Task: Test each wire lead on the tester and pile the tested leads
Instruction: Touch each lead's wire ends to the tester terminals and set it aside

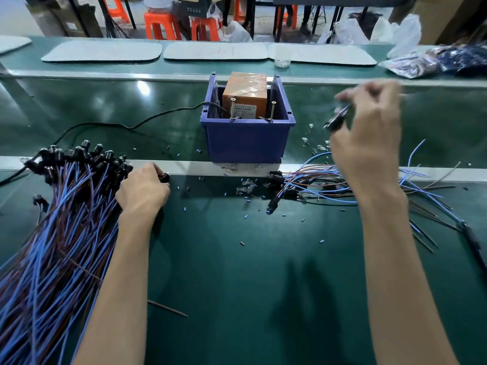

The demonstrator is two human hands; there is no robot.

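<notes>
My right hand [369, 127] is pinching a lead [335, 123] slanting diagonally, black head pointing down-left; my left hand [143, 192] is gripping a second lead [164, 177].

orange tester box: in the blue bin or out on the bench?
In. The orange tester box stands inside the blue bin. The bin's front wall hides its lower part, and its top rises above the rim.

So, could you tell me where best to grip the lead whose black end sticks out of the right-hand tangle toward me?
Pinch the black end across its sides, coming in from the near left over bare table. It juts clear of the tangle, while its wires run back into it, so that is probably the freest part.
</notes>
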